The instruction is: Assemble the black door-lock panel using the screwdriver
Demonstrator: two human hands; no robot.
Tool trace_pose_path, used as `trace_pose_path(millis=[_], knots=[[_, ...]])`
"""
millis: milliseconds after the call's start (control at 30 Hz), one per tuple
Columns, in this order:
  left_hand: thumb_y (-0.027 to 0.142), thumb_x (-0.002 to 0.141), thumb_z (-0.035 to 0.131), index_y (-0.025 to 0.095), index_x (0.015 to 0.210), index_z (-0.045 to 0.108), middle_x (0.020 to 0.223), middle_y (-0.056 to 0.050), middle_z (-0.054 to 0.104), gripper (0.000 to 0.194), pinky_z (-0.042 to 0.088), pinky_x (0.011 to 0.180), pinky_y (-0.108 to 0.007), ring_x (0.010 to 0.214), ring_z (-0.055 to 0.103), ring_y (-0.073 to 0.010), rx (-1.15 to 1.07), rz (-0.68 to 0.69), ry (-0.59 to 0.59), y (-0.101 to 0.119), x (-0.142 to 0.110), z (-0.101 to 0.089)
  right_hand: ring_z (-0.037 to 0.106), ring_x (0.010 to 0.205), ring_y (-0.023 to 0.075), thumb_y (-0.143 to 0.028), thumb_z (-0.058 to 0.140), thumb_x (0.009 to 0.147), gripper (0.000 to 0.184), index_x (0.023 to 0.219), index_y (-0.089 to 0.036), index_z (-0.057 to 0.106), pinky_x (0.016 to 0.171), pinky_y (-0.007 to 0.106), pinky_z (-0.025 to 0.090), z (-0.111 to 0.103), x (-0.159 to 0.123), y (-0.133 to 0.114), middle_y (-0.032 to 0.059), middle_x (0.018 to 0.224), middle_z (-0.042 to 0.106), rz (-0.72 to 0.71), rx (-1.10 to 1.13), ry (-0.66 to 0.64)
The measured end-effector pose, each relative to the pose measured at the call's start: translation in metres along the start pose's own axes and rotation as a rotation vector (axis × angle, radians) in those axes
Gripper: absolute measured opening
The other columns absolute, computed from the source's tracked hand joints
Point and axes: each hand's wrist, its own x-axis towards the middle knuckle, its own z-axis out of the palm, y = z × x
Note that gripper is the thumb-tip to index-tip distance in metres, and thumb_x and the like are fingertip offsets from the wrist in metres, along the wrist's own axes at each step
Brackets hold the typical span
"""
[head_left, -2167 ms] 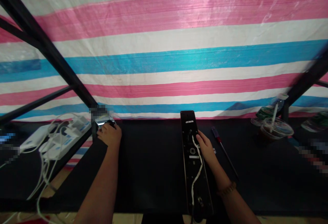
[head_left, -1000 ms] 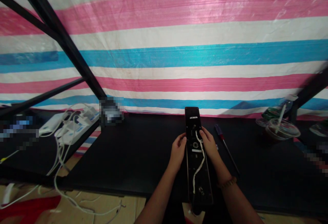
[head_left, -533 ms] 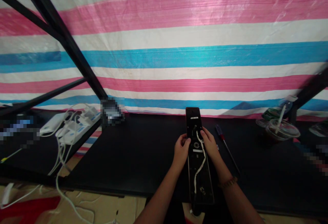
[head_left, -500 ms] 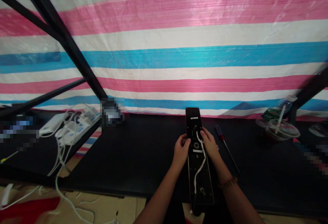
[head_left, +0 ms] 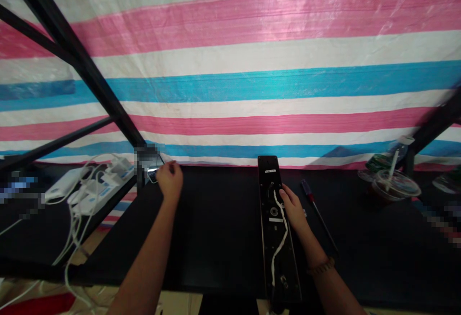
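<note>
Here we are at the black table (head_left: 216,243), and the black panel (head_left: 268,257) lies right of centre, lengthwise, its far end towards the striped sheet (head_left: 252,87) and its near end at the table's near edge. Our right hand (head_left: 293,209) is closed on the panel's right edge, thumb up by the face, the other fingers mostly out of sight. A white cable (head_left: 286,230) snakes down that face, past two pale labels.

Over to the far left, and our left hand (head_left: 171,180) is well apart from the panel, fingers curled inward, just right of a small object (head_left: 153,175) that is largely blurred out. Are we pinching anything there? We cannot tell, nor whether fingertip meets thumb.

Just right of our right hand lies a screwdriver (head_left: 314,203), slanting, handle at the far end, tip towards us. Farther right we have a clear cup (head_left: 396,186) of dark drink, a straw (head_left: 393,166) standing in it, and a plastic bottle (head_left: 401,148) right behind. On the left, beyond the black frame bar (head_left: 86,72), sits a white power strip (head_left: 90,204) under a tangle of white cords (head_left: 74,226).
</note>
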Motion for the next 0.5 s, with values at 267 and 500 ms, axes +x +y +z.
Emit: trace_pose_path(millis=[267, 500], knots=[[0.032, 0.092, 0.062, 0.021, 0.148, 0.047, 0.164, -0.016, 0.019, 0.059, 0.01, 0.112, -0.063, 0.143, 0.016, -0.0404, 0.339, 0.068, 0.217, -0.042, 0.096, -0.033, 0.064, 0.122, 0.0332, -0.065, 0.066, 0.081, 0.059, 0.12, -0.022, 0.074, 0.11, 0.049, 0.047, 0.0, 0.0, 0.002, 0.0093, 0.125, 0.073, 0.008, 0.011, 0.01], [0.032, 0.092, 0.062, 0.02, 0.133, 0.06, 0.162, -0.01, 0.026, 0.043, 0.019, 0.113, -0.057, 0.14, 0.026, -0.0361, 0.434, 0.241, 0.259, -0.08, 0.1, -0.026, 0.064, 0.123, 0.0332, -0.065, 0.066, 0.081, 0.057, 0.12, -0.024, 0.075, 0.111, 0.05, 0.045, -0.001, 0.0, 0.0, 0.008, 0.125, 0.073, 0.005, -0.003, 0.019]])
